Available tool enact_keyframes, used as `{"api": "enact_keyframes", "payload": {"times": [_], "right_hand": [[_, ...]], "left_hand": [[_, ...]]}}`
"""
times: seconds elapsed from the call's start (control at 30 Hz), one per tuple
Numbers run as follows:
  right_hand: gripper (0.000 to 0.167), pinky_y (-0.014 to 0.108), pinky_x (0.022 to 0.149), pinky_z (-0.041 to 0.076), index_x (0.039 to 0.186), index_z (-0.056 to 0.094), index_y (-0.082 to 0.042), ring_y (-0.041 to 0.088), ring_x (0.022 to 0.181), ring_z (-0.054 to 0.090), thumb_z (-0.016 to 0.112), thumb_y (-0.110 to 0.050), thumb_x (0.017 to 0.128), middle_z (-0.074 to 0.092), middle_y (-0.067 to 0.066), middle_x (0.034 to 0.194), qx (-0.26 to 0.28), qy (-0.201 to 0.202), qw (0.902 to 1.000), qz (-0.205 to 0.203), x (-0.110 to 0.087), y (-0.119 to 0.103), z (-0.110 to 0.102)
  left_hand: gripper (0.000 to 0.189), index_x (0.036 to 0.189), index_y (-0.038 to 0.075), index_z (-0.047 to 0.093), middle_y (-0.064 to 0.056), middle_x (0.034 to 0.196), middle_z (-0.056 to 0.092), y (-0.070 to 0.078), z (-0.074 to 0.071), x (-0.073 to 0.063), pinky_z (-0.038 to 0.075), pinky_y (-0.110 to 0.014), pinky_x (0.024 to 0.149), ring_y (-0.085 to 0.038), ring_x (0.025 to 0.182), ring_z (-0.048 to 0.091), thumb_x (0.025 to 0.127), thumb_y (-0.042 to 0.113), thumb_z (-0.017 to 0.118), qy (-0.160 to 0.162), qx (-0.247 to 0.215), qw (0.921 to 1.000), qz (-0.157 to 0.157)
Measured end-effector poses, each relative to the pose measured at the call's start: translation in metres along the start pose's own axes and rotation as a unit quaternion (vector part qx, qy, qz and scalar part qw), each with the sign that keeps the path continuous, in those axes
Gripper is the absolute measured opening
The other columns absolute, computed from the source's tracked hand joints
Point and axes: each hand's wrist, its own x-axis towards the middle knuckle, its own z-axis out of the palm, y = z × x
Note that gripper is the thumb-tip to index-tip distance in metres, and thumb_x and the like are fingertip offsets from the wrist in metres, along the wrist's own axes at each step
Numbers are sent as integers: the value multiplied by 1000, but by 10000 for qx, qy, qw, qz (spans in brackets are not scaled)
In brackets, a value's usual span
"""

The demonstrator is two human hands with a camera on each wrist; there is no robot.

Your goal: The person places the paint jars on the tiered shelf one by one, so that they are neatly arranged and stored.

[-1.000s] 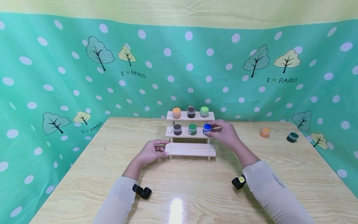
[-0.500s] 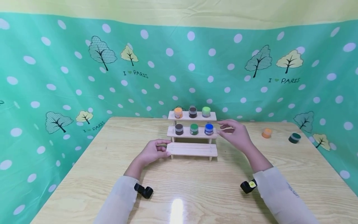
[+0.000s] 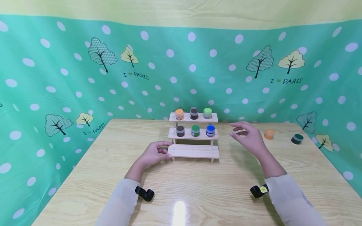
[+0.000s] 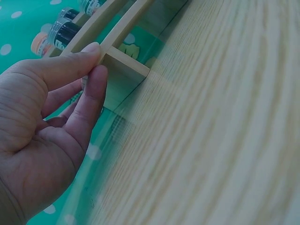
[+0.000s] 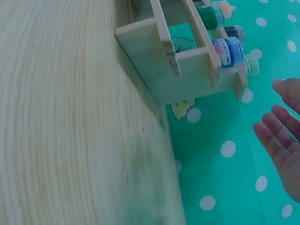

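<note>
A three-tier wooden display stand [image 3: 193, 152] is on the table. Its left end, at the lowest shelf, is pinched between the thumb and fingers of my left hand [image 3: 152, 153]; the left wrist view shows the thumb on the shelf's corner. On the middle shelf are a dark brown paint pot [image 3: 180, 131], a green paint pot [image 3: 195, 131] and a blue paint pot [image 3: 210, 131]. The top shelf carries an orange pot [image 3: 179, 114], a dark pot [image 3: 194, 114] and a light green pot [image 3: 207, 113]. My right hand [image 3: 249, 138] holds nothing, right of the stand, fingers loosely bent.
Beyond my right hand, another orange paint pot [image 3: 269, 134] and a dark green paint pot [image 3: 297, 138] stand on the wooden table [image 3: 198, 194]. A green dotted cloth [image 3: 158, 62] hangs behind the table and along its sides.
My right hand has let go of the blue paint pot on the middle shelf and moved away to the right. The left hand keeps its grip on the stand.
</note>
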Motion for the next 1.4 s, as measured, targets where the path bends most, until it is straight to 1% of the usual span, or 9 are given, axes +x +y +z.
{"api": "enact_keyframes", "payload": {"times": [0.17, 0.27, 0.53, 0.93, 1.03, 1.13, 1.2, 1.27, 1.4], "right_hand": [[36, 10, 76, 48, 124, 65, -4, 30, 99, 63, 71, -18, 91, 61, 14, 120, -10, 34, 9999, 103, -6, 6, -10], [37, 10, 76, 48, 125, 64, -4, 30, 100, 61, 70, -18, 92, 61, 14, 120, -44, 85, 9998, 183, -9, 9, -16], [35, 8, 78, 47, 123, 64, 0, 33, 102, 59, 70, -15, 92, 60, 16, 119, -127, 257, 9996, -6, -11, 18, -26], [34, 5, 78, 44, 124, 64, -1, 26, 101, 58, 67, -18, 94, 58, 13, 124, -330, 422, 9984, 158, -18, 29, -39], [35, 6, 78, 44, 124, 64, -1, 25, 100, 59, 68, -17, 94, 58, 14, 125, -343, 446, 9983, 141, -21, 33, -42], [35, 5, 77, 44, 124, 63, 0, 24, 99, 59, 68, -16, 93, 59, 15, 125, -393, 459, 9981, 154, -23, 36, -45], [35, 5, 77, 44, 124, 63, 0, 18, 98, 59, 67, -17, 94, 60, 15, 123, -460, 478, 9976, 199, -24, 38, -47], [36, 4, 77, 43, 125, 63, 0, 8, 96, 58, 67, -18, 94, 60, 15, 121, -484, 493, 9973, 260, -25, 39, -50], [37, 3, 76, 42, 126, 62, -1, -8, 91, 53, 66, -21, 95, 60, 15, 117, -541, 521, 9962, 447, -28, 42, -57]], "left_hand": [[56, 130, 6, 61, -11, 90, 64, -21, -2, 11, 47, -23, 57, -18, 78, 60, 78, 6, 81, 55, -14, 10000, -29], [56, 130, 7, 61, -11, 90, 64, -20, -2, 11, 47, -23, 57, -17, 77, 60, 78, 6, 81, 54, -31, 10000, -51], [56, 130, 7, 61, -10, 89, 63, -20, -3, 11, 45, -23, 55, -17, 75, 58, 78, 6, 81, 79, 17, 10000, -34], [56, 132, 4, 58, -10, 89, 63, -19, -2, 11, 44, -24, 55, -16, 75, 58, 80, 4, 79, 32, 55, 10000, 34], [56, 133, 3, 57, -10, 89, 64, -16, -1, 9, 45, -24, 56, -16, 76, 58, 81, 3, 78, 3, 76, 10000, 34], [55, 132, 0, 57, -11, 90, 63, -8, 0, 4, 47, -25, 58, -16, 77, 58, 81, 0, 77, -23, 105, 9999, 43], [54, 132, -2, 57, -12, 90, 63, -3, 0, 2, 48, -26, 59, -16, 78, 59, 81, -1, 76, -27, 129, 9999, 23], [53, 131, -2, 57, -12, 90, 63, -1, 0, 1, 48, -26, 60, -16, 78, 59, 81, -2, 75, -29, 136, 9999, 15], [55, 132, 0, 57, -11, 90, 63, -9, -1, 5, 47, -25, 58, -16, 78, 58, 82, 0, 76, -24, 111, 9999, 17]]}}
